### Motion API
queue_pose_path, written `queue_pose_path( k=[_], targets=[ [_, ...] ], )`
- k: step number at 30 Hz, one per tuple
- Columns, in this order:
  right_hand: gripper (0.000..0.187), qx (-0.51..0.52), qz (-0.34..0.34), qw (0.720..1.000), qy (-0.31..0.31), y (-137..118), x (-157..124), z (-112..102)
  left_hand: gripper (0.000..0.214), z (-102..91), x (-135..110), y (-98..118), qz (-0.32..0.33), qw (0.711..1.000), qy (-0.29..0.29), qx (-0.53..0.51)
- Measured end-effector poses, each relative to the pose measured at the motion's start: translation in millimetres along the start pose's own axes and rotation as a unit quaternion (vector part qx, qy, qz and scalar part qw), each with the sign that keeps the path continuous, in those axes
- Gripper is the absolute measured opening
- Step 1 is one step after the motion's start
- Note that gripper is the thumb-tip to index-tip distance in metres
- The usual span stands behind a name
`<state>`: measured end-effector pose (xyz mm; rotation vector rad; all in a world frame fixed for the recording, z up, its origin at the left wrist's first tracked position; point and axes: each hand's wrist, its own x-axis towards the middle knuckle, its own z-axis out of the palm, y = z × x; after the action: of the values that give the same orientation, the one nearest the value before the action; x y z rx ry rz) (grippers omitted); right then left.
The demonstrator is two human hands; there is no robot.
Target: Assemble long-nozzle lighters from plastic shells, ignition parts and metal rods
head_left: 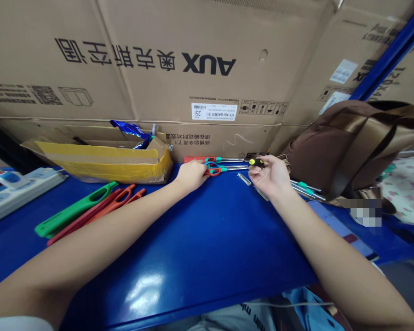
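My left hand (192, 176) reaches to the back of the blue table (193, 239), fingers curled on the red handle of a long lighter (214, 172) lying among other red, teal and blue lighters (224, 161). My right hand (271, 177) is palm up just to the right, fingers closed around a small black and yellow tool (256, 162). A small clear plastic piece (244, 179) lies on the table between the two hands. More metal-tipped lighters (307, 189) lie right of my right hand.
Green, red and orange plastic handle shells (89, 209) lie at the left. A yellow-taped cardboard tray (106, 163) sits behind them, and a white power strip (17, 188) at far left. Big cardboard boxes (193, 64) wall the back. A brown bag (352, 142) stands at right.
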<state>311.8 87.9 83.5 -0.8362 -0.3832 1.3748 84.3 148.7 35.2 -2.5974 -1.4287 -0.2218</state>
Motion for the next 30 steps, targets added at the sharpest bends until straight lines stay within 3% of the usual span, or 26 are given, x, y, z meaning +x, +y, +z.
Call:
queue_pose_path(
  k=[5,9,12,16,19,24,27,30],
  targets=[
    [0.017,-0.052,-0.026,0.998,0.002,-9,4,1,0.027,-24.5,-26,14,0.039,0.999,0.035,-0.003],
    [0.024,-0.168,-0.071,0.983,-0.023,-9,6,-4,0.027,-47.1,-84,27,0.076,0.997,0.025,-0.018],
    [0.030,-0.295,-0.104,0.949,-0.038,-9,8,-15,0.024,-52.6,-130,25,0.081,0.995,-0.024,-0.052],
    [0.030,-0.497,-0.143,0.855,-0.032,-12,11,-32,0.025,-52.0,-159,-1,0.017,0.998,-0.034,-0.059],
    [0.028,-0.625,-0.182,0.759,-0.017,-12,10,-38,0.028,-54.1,-162,-26,-0.044,0.998,-0.015,-0.044],
    [0.026,-0.759,-0.210,0.616,0.002,3,6,-42,0.026,-57.8,-166,-49,-0.125,0.991,-0.057,0.000],
    [0.021,-0.805,-0.209,0.555,0.005,12,8,-47,0.016,-54.0,-174,-54,-0.131,0.989,-0.061,0.035],
    [0.017,-0.828,-0.212,0.518,-0.014,18,14,-53,0.015,-51.2,-180,-54,-0.129,0.990,-0.049,0.036]
  ],
)
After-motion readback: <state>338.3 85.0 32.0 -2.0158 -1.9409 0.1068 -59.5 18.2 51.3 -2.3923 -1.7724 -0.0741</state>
